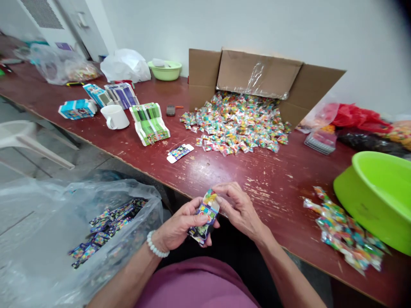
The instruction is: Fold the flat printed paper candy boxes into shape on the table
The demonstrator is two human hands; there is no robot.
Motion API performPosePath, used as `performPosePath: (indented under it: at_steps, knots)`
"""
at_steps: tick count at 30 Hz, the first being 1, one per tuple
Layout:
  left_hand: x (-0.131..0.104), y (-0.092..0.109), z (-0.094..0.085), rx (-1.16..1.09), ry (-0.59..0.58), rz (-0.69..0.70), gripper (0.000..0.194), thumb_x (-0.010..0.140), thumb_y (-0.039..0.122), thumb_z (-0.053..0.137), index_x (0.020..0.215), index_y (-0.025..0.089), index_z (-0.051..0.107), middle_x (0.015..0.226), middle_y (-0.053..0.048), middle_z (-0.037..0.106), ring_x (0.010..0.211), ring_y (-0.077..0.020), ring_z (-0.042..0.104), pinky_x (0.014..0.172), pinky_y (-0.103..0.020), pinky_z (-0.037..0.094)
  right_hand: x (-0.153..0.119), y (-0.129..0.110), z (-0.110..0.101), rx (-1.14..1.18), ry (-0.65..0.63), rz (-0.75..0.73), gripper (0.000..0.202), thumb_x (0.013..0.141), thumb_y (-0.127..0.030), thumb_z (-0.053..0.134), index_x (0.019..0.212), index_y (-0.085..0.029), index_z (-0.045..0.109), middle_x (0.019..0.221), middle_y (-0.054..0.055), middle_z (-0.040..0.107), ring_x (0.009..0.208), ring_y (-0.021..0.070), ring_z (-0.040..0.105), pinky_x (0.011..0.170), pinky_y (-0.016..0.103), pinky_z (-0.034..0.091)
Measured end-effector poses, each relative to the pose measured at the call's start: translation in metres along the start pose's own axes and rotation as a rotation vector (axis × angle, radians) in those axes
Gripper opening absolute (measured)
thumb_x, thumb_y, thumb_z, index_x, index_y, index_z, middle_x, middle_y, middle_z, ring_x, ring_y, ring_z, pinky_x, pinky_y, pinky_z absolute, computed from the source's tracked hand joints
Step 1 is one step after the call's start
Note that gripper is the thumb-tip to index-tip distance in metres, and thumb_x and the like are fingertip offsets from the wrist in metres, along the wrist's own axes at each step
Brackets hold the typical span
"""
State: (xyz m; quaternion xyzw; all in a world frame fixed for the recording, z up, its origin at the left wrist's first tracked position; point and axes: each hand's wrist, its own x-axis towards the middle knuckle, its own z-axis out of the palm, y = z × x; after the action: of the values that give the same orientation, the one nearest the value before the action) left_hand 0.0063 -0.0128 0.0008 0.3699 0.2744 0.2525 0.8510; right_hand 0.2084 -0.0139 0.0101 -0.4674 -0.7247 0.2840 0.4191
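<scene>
- Near left: bag (38, 244) of small boxes (109, 226).
- Near middle: left hand (180, 222) gripping a box (203, 224) by the table (269, 175).
- Right hand (240, 211): fingers bent at candy (210, 197) in the box's open top; cannot tell if pinching.
- Near right: loose candies (340, 231) beside a green tub (356, 192).

the hands (180, 226) sit close together, fingers (227, 188) bent, forearms (284, 263) angled inward.

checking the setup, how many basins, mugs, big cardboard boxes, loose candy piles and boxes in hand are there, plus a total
Basins: 2, bright green basin and pale green basin
White mug: 1
Big cardboard box: 1
Loose candy: 2, larger pile and smaller pile
Small box in the left hand: 1
Total: 7
</scene>
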Motion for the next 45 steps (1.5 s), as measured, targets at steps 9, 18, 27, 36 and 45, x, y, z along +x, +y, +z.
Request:
performPosePath:
  at_steps: [9,18,27,36,45]
  knots:
    - [0.011,-0.003,0.004,-0.147,0.166,0.002,0.043,0.095,0.054,0.043,0.109,0.015,0.058,0.079,-0.008,0.068,0.049,-0.0186,0.065,0.043,-0.027,0.051,-0.002,-0.011,0.001,0.315,-0.225,0.082,0.021,0.097,-0.033,0.052,0.105,-0.025,0.069,0.127,0.007,0.056,0.114,0.0209,0.057,0.098,0.036,0.044]
    - [0.017,-0.011,0.008,-0.223,0.367,0.120,0.035,0.088,0.045,0.058,0.102,0.012,0.064,0.073,-0.007,0.069,0.050,-0.0163,0.062,0.044,-0.027,0.054,-0.004,-0.006,0.029,0.852,0.074,0.515,0.047,0.071,-0.029,0.083,0.111,-0.024,0.059,0.104,0.001,0.065,0.085,0.0135,0.062,0.074,0.025,0.051]
    - [0.019,-0.010,0.010,-0.175,0.412,0.160,0.039,0.085,0.046,0.064,0.106,0.013,0.064,0.072,-0.006,0.067,0.049,-0.0147,0.059,0.042,-0.025,0.051,-0.002,-0.009,0.036,0.641,0.262,0.514,0.047,0.066,-0.030,0.085,0.106,-0.023,0.062,0.081,-0.002,0.062,0.070,0.0138,0.058,0.064,0.026,0.049]
    - [0.016,-0.009,0.020,-0.132,0.450,0.206,0.037,0.088,0.047,0.061,0.109,0.016,0.065,0.079,-0.003,0.065,0.052,-0.0127,0.059,0.043,-0.024,0.052,-0.007,-0.008,0.033,0.366,0.156,0.190,0.007,0.085,-0.025,0.069,0.081,-0.020,0.071,0.099,0.006,0.069,0.086,0.0179,0.067,0.074,0.028,0.052]
    - [0.016,-0.003,0.013,-0.164,0.354,0.112,0.046,0.090,0.053,0.053,0.119,0.018,0.064,0.079,-0.004,0.068,0.043,-0.0128,0.057,0.037,-0.024,0.046,-0.002,-0.009,0.025,0.202,0.051,0.010,0.006,0.086,-0.024,0.069,0.088,-0.023,0.074,0.091,0.004,0.073,0.086,0.0172,0.067,0.080,0.029,0.051]
